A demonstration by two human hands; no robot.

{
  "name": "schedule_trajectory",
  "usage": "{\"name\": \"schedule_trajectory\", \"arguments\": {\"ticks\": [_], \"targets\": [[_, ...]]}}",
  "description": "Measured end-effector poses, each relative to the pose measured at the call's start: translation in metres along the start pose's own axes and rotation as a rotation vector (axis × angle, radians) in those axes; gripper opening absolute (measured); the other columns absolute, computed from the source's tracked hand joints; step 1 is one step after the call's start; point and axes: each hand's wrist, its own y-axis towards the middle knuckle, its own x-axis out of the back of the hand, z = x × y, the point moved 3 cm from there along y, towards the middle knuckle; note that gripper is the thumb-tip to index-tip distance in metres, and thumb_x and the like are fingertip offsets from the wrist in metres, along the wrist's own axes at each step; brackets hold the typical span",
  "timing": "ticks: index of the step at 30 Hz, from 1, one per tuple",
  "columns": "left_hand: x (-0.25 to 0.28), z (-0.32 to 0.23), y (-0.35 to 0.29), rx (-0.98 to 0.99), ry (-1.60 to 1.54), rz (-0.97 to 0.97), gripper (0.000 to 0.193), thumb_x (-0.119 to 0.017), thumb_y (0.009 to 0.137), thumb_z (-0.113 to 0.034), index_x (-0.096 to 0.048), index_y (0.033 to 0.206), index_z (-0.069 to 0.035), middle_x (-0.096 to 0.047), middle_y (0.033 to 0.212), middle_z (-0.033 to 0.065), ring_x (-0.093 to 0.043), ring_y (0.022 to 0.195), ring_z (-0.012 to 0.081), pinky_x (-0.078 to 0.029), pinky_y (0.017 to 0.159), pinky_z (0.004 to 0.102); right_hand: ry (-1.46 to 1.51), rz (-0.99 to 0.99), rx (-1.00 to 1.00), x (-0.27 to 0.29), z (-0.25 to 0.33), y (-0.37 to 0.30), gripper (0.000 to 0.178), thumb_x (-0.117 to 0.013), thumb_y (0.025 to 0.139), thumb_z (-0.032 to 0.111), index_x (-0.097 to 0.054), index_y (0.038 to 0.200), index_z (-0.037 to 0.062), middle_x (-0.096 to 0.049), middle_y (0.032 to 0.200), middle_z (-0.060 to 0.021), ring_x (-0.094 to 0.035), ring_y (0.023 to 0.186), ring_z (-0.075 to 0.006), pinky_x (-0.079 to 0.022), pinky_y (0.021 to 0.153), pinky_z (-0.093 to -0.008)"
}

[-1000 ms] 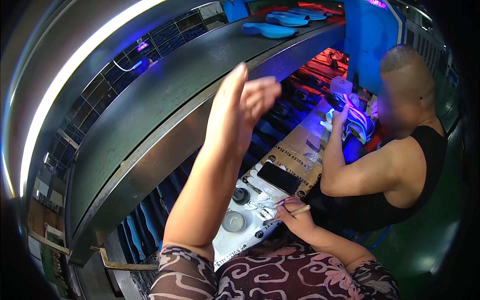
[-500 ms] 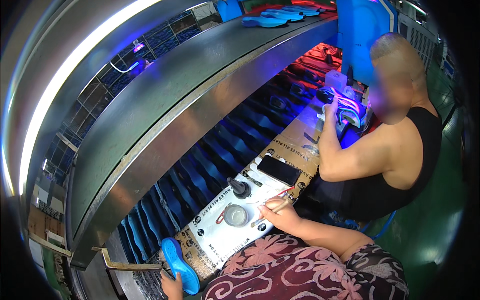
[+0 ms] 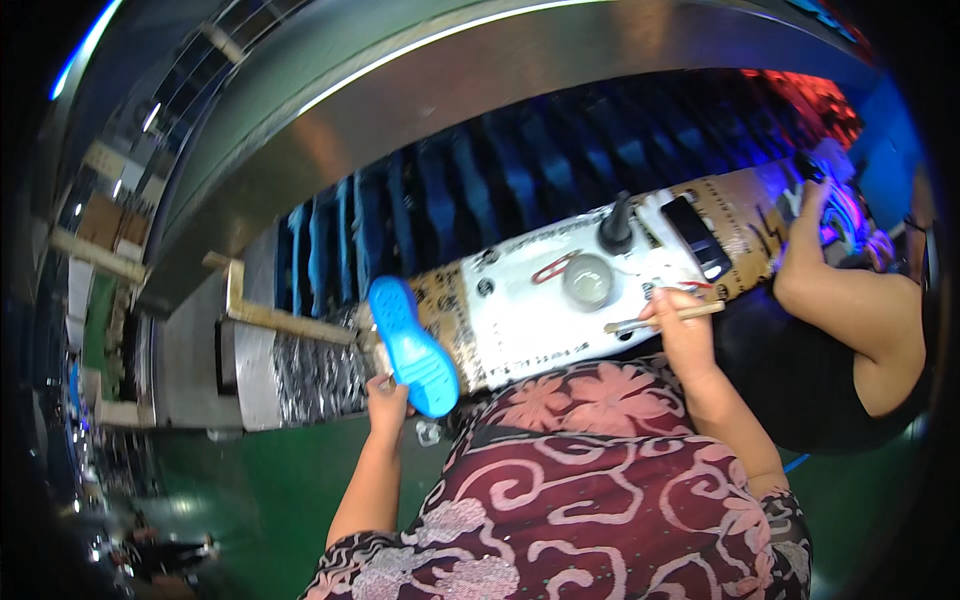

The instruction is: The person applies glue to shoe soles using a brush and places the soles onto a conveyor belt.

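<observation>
A bright blue shoe sole [image 3: 413, 350] lies slanted over the left end of the cardboard-covered bench, and my left hand [image 3: 388, 402] grips it by its lower left edge. My right hand [image 3: 684, 328] is closed around a brush [image 3: 690, 313] with a wooden handle. Its bristles point left, over the white sheet [image 3: 520, 330]. Just above the bristles stands a round, clear tub [image 3: 588, 283] with greyish contents. A red loop-shaped item [image 3: 553, 268] lies against the tub's left side.
Behind the tub stands a black cone-topped bottle [image 3: 617, 232]; a phone [image 3: 694, 236] lies to its right. Blue soles [image 3: 465, 180] line the space under the metal conveyor frame [image 3: 400, 110]. A wooden bar [image 3: 290, 322] juts in at left. A co-worker's arm [image 3: 840, 300] is at right.
My view has swung left and down, so the bench appears more level and my left forearm shows. Both hands keep their hold on the sole and the brush.
</observation>
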Motion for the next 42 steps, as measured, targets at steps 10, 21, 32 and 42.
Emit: {"name": "schedule_trajectory", "arguments": {"ticks": [10, 21, 32, 42], "targets": [[-0.04, -0.084, -0.031, 0.361, -1.035, 0.489, 0.034, -0.056, 0.086, -0.023, -0.047, 0.113, -0.005, -0.06, 0.09, 0.0076, -0.054, 0.057, 0.0144, -0.037, 0.04, 0.0228, -0.007, 0.035, -0.026, -0.016, 0.014, 0.007, 0.036, -0.054, 0.094, 0.027, -0.063, 0.071, 0.0007, -0.059, 0.065, -0.0031, -0.049, 0.06, -0.0093, -0.039, 0.058, -0.0234], [-0.072, -0.194, -0.117, -0.484, -0.373, 0.21, 0.044, -0.062, 0.085, -0.006, -0.041, 0.123, 0.003, -0.055, 0.111, 0.0136, -0.057, 0.096, 0.0178, -0.047, 0.085, 0.032, -0.061, 0.239, 0.311, -0.043, 0.078, 0.008, 0.032, -0.054, 0.091, 0.021, -0.064, 0.066, 0.0033, -0.058, 0.062, -0.0043, -0.054, 0.064, -0.0154, -0.042, 0.082, -0.0338], [-0.085, -0.209, -0.116, -0.702, -0.405, 0.199, 0.046, -0.063, 0.081, -0.004, -0.042, 0.121, 0.004, -0.058, 0.109, 0.0157, -0.059, 0.097, 0.0209, -0.046, 0.088, 0.0323, -0.344, 0.27, 0.691, -0.064, 0.081, 0.001, 0.024, -0.062, 0.082, 0.016, -0.06, 0.06, 0.0078, -0.053, 0.058, -0.0039, -0.053, 0.06, -0.0234, -0.041, 0.083, -0.0379], [-0.088, -0.203, -0.114, -0.721, -0.366, 0.191, 0.047, -0.065, 0.079, -0.004, -0.043, 0.12, 0.005, -0.061, 0.106, 0.0166, -0.061, 0.093, 0.0218, -0.048, 0.085, 0.032, -0.316, 0.292, 0.72, -0.07, 0.078, 0.004, 0.023, -0.066, 0.08, 0.018, -0.06, 0.06, 0.009, -0.053, 0.058, -0.0025, -0.053, 0.061, -0.0225, -0.04, 0.083, -0.0374]]}}
